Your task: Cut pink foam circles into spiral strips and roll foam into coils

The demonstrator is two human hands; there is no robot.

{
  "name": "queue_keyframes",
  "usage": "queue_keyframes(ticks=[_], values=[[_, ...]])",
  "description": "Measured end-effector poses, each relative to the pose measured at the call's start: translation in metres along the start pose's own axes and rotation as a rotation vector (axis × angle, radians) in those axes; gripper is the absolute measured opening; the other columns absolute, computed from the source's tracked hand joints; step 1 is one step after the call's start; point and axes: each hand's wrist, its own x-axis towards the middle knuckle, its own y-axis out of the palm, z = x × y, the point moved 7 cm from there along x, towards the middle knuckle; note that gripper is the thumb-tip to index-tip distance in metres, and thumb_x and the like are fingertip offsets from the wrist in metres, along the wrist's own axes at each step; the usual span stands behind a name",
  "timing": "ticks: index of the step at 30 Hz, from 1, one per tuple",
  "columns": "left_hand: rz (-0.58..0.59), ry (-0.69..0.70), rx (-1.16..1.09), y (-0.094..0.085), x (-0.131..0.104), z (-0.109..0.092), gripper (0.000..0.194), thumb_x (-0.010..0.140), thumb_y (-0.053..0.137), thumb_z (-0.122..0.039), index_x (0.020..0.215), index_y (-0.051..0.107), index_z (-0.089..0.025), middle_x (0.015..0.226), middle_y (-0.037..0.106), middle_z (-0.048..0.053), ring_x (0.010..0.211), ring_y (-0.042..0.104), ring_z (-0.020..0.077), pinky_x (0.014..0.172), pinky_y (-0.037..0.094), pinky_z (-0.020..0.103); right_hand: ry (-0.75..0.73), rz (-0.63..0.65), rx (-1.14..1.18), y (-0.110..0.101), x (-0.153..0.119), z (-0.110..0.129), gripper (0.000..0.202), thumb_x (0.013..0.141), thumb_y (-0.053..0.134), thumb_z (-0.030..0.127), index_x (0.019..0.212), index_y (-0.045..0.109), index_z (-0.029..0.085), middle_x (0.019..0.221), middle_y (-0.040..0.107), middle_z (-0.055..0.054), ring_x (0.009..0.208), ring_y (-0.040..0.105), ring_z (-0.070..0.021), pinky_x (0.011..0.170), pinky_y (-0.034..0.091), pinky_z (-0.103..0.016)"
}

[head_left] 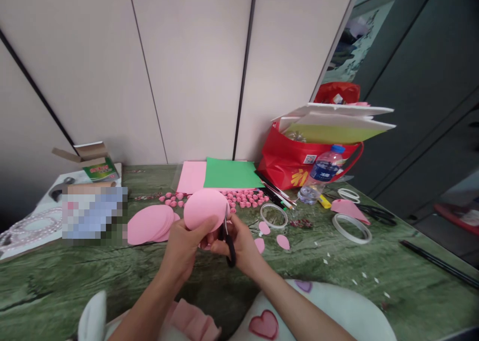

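My left hand (187, 241) pinches a round pink paper disc (205, 209) by its lower edge, holding it up above the table. Black-handled scissors (231, 250) are gripped in my right hand (239, 244), with the blades at the disc's right edge. How far the blades are apart I cannot tell. Left of my hands lies a fanned stack of pink paper discs (149, 224). Several small pink paper petals (283, 242) rest on the table to the right. Behind the disc are rows of small pink rolled pieces (247, 199).
Green (235, 174) and pink sheets (190, 176) lie at the back. A red bag (280, 156) and a water bottle (322, 174) stand back right. Tape rolls (352, 229) and a black rod (437, 263) lie right. An opened box (99, 169) and bead strings (33, 226) are left.
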Motion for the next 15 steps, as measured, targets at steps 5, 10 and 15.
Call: queue_keyframes(ticks=[5, 10, 15], values=[[0.01, 0.003, -0.002, 0.0012, -0.0006, -0.0019, 0.024, 0.055, 0.069, -0.025, 0.044, 0.053, -0.011, 0.037, 0.048, -0.002, 0.035, 0.038, 0.0059, 0.037, 0.028, 0.019, 0.007, 0.011, 0.019, 0.0014, 0.0012, 0.0038, 0.052, 0.049, 0.076, 0.036, 0.087, 0.046, 0.019, 0.062, 0.051, 0.003, 0.055, 0.048, -0.0109, 0.054, 0.041, -0.023], [-0.001, 0.02, -0.003, 0.0004, -0.0005, -0.0041, 0.025, 0.056, 0.067, -0.026, 0.043, 0.052, -0.012, 0.036, 0.047, -0.002, 0.035, 0.039, 0.0062, 0.037, 0.028, 0.02, 0.015, 0.019, 0.004, 0.0032, 0.0015, 0.0063, 0.049, 0.05, 0.075, 0.039, 0.085, 0.047, 0.019, 0.06, 0.048, 0.004, 0.051, 0.043, -0.0093, 0.053, 0.04, -0.023], [-0.021, 0.009, -0.003, 0.0002, -0.0017, -0.0064, 0.023, 0.053, 0.069, -0.023, 0.042, 0.052, -0.012, 0.035, 0.046, -0.003, 0.035, 0.037, 0.0058, 0.036, 0.027, 0.019, 0.022, -0.013, -0.063, -0.0001, 0.0003, 0.0058, 0.044, 0.049, 0.074, 0.042, 0.077, 0.049, 0.018, 0.058, 0.045, 0.004, 0.052, 0.04, -0.0092, 0.049, 0.037, -0.021]])
